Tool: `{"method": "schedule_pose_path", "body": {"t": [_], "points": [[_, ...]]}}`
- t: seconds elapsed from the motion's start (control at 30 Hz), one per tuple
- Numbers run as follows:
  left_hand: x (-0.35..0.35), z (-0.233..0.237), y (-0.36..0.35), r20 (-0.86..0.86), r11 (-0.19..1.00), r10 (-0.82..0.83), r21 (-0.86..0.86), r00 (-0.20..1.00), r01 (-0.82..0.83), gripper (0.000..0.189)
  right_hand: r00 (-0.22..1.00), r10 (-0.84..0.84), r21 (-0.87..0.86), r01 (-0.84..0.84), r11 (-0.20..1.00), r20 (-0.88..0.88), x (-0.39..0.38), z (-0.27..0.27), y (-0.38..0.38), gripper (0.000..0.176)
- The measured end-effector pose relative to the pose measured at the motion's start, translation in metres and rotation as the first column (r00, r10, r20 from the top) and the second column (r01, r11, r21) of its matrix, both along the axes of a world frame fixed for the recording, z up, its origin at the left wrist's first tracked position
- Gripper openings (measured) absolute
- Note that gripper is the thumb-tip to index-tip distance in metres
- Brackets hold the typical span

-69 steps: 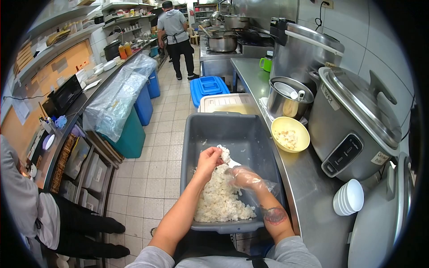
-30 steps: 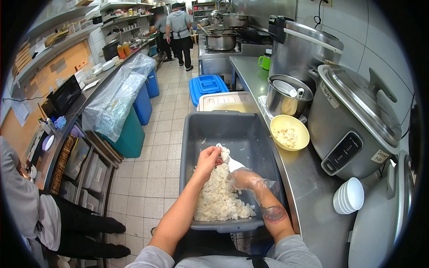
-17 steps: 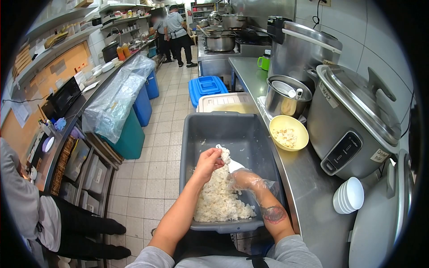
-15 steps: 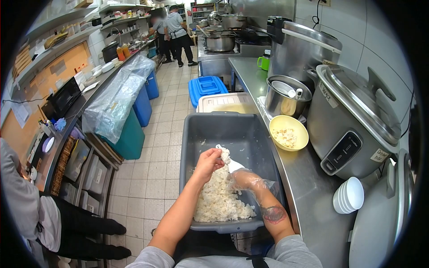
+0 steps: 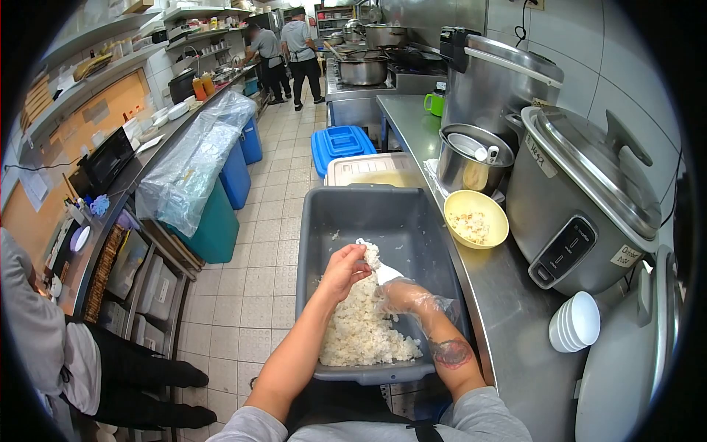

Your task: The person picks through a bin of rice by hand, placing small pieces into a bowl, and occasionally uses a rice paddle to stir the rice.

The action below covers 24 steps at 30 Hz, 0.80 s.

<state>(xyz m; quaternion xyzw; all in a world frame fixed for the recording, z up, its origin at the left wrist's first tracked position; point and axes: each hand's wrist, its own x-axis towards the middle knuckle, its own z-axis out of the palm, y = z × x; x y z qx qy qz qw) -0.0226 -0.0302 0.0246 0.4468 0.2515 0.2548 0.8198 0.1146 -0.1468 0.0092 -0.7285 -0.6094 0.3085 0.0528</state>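
A grey plastic tub [image 5: 317,214] stands before me with a heap of cooked white rice [image 5: 368,331] in its near half. My right hand [image 5: 406,296], in a clear plastic glove, is closed round a white rice paddle [image 5: 387,274]. The paddle tilts up to the left above the heap, and a clump of rice [image 5: 372,255] clings to its head. At that clump my bare left hand [image 5: 346,271] has its fingers curled and pinched together on the rice. The palm side of the right hand is hidden.
On the steel counter [image 5: 486,295] at right are a yellow bowl [image 5: 477,219] with rice remnants, a large rice cooker [image 5: 582,199] and stacked white bowls [image 5: 574,323]. Lidded bins [image 5: 342,147] stand beyond the tub. A person [image 5: 74,346] is close at left; two more stand farther back.
My hands and the paddle have barely moved. In the background, one co-worker has shifted slightly to the right and turned.
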Motion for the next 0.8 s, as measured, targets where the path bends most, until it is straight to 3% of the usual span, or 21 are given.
{"method": "schedule_pose_path", "body": {"t": [0.33,0.43,0.53,0.8], "points": [[-0.001,0.002,-0.002,0.012,1.000,-0.020,0.018,1.000,0.020,0.016,1.000,0.000,0.004,0.000,1.000,-0.002,0.000,0.001,0.000,0.032],[-0.001,0.002,-0.003,0.012,1.000,-0.015,0.013,1.000,0.015,0.015,0.997,0.047,-0.085,-0.043,0.995,0.053,-0.001,0.012,0.001,0.046],[0.001,-0.001,-0.003,-0.025,1.000,0.003,0.019,1.000,-0.002,0.013,0.999,0.024,-0.083,-0.022,0.996,0.024,0.001,0.012,-0.001,0.046],[0.011,-0.030,-0.005,-0.169,0.965,0.151,0.241,0.974,-0.108,0.012,0.991,0.082,-0.052,-0.076,0.996,0.110,0.013,-0.027,0.016,0.035]]}}
